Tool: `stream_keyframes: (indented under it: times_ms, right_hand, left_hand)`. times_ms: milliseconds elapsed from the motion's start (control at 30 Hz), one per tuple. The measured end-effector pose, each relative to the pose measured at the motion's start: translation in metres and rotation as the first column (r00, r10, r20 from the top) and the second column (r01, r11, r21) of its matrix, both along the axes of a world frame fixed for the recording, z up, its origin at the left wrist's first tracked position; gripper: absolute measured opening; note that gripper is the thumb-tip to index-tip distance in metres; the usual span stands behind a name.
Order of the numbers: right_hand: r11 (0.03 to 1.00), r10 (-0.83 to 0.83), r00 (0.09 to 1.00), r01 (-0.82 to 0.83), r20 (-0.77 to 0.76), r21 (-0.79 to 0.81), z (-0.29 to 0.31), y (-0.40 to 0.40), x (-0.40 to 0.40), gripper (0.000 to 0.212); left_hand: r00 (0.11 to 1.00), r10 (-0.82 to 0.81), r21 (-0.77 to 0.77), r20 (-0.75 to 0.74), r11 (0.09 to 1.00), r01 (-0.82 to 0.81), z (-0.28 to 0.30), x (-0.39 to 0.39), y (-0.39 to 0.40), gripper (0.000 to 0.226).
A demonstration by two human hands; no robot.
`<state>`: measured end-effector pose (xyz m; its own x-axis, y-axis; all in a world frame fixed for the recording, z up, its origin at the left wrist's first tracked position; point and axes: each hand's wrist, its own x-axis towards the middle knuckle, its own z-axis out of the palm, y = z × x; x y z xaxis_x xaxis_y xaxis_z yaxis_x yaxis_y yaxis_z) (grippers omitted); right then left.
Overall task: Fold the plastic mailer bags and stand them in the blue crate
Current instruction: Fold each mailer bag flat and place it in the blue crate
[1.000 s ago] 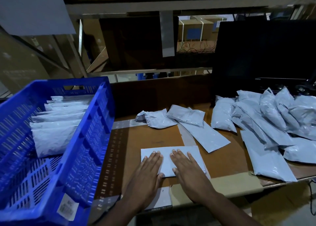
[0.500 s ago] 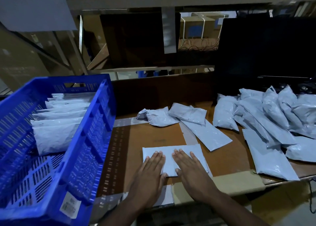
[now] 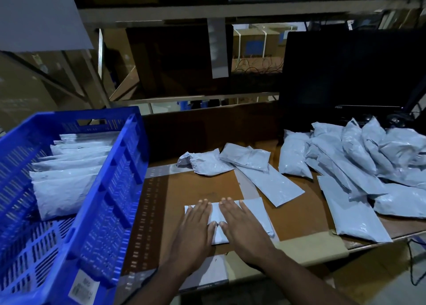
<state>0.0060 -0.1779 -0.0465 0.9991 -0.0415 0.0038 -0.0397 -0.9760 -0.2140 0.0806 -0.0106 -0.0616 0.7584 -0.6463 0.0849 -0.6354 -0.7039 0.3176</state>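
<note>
The mailer (image 3: 251, 214) is pinned flat on the table (image 3: 196, 189) under both hands, left hand (image 3: 196, 226) and right hand (image 3: 242, 224), fingers straight and spread, apparently to set the crease. The crate (image 3: 119, 166), left of the fingers, is part-filled with upright mailers.

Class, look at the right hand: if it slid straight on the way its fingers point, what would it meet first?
Probably the flat mailer lying just beyond the folded bag that the right hand presses; depth is uncertain.
</note>
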Motion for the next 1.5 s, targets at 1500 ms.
stream_keyframes:
  times_ms: [1500]
  right_hand:
    - [0.924,-0.054,0.998,0.064,-0.037,0.377,0.056,-0.068,0.000,0.083]
  left_hand:
    - [0.870,0.047,-0.106,-0.492,0.988,-0.113,0.119,0.038,0.031,0.046]
